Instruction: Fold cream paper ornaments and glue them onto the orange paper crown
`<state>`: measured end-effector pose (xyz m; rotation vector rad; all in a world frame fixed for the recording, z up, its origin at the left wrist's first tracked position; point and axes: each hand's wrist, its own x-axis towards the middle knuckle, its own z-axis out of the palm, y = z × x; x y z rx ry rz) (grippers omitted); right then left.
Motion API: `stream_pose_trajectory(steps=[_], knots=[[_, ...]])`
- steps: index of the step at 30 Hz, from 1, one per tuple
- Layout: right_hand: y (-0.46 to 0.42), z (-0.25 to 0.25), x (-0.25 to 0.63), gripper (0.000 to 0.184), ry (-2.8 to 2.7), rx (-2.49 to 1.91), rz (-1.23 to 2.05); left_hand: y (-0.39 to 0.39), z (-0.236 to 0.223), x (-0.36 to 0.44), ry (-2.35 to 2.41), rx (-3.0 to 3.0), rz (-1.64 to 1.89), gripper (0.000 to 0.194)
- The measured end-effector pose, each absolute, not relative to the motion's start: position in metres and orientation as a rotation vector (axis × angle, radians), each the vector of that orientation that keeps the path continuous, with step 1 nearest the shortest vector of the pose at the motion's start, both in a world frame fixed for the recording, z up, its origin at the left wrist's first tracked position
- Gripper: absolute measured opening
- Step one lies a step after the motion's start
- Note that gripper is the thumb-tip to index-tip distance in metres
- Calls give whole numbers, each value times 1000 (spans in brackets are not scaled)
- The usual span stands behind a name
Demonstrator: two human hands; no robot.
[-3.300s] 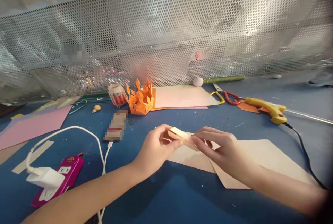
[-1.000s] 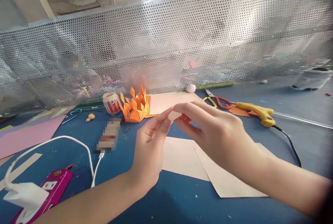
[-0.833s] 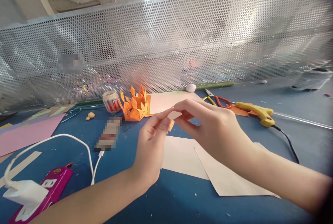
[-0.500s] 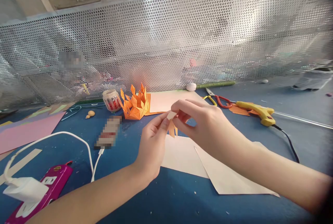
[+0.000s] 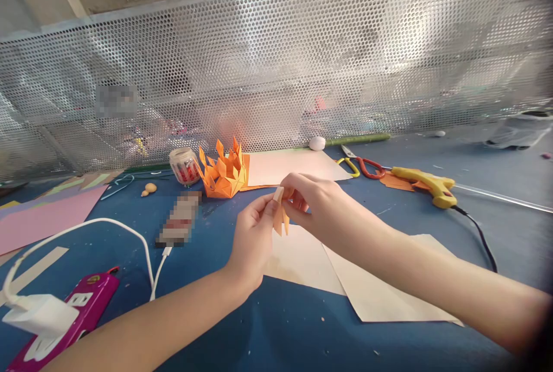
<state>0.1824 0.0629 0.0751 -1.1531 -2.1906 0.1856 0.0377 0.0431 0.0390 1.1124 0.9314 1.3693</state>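
Pinched between both hands is a small piece of folded orange paper (image 5: 279,222), pale on one face, with narrow points hanging down. My left hand (image 5: 252,239) is closed on its left side, thumb toward me. My right hand (image 5: 313,199) has bent fingers closed at its upper right edge, hiding part of it. Below the hands lie pale paper sheets (image 5: 311,262) on the blue table. Just behind stands an orange folded-paper crown shape (image 5: 224,173) with several upright points, beside a light pink sheet (image 5: 294,166) lying on orange paper.
A yellow glue gun (image 5: 425,182) with a black cord and red-handled scissors (image 5: 370,168) lie at right. At left are a jar (image 5: 184,166), a blurred phone-like device (image 5: 180,219) on a white cable, a magenta power strip (image 5: 93,297) and pink paper (image 5: 47,216). A perforated metal screen (image 5: 259,72) stands behind.
The folded paper has turned more upright and moved slightly left, showing its pale face more. My right hand has shifted a little left and down with it.
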Motion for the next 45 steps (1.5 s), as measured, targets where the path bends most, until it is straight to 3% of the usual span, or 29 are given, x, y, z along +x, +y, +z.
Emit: stream_pose_trajectory(steps=[19,31,45], knots=[[68,70,184,14,-2206,-1059,94,46,41,37,997,1156,1394,16],[68,68,182,10,-2106,-1085,96,46,42,33,1079,1360,1431,21],[75,49,185,21,-2037,-806,-561,53,37,32,967,1297,1479,21]])
